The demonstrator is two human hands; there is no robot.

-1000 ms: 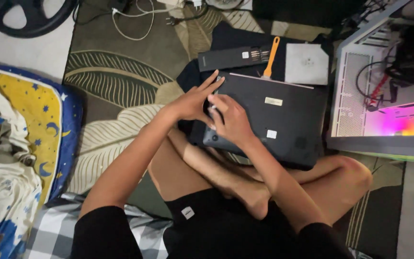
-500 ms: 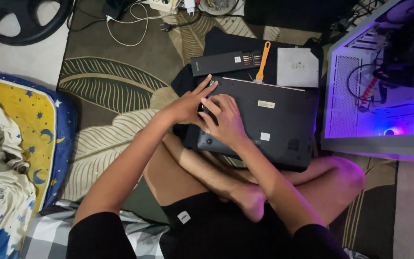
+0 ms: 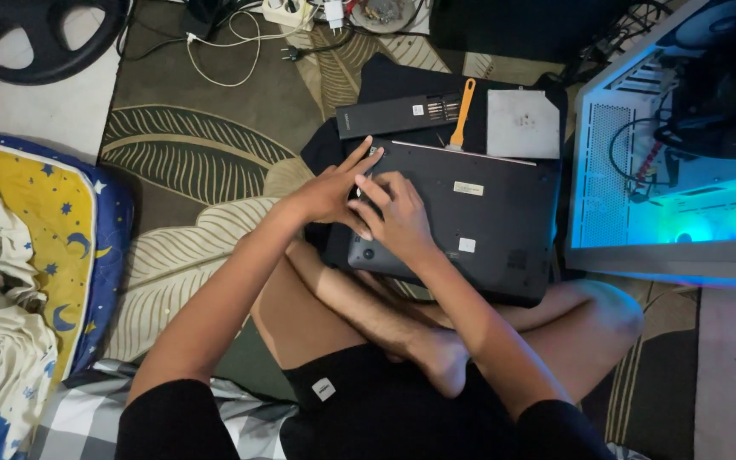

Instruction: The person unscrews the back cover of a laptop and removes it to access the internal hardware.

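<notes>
A black laptop (image 3: 487,230) lies bottom side up across my crossed legs. My left hand (image 3: 327,194) rests at its near-left corner with the fingers spread, the index finger pointing along the left edge. My right hand (image 3: 395,215) lies on the laptop's underside right beside it, fingers bent toward the left hand. The fingertips of both hands meet at the laptop's left edge. Whether something small is held between them is hidden.
Behind the laptop lie a long black tool case (image 3: 398,115), an orange-handled tool (image 3: 462,111) and a grey square pad (image 3: 521,123). An open, lit computer case (image 3: 670,153) stands at the right. Cables and a power strip (image 3: 287,13) are at the top, with bedding (image 3: 19,247) left.
My hands stay at the laptop's left edge, with only small finger shifts. The computer case's light has gone from pink to blue-green.
</notes>
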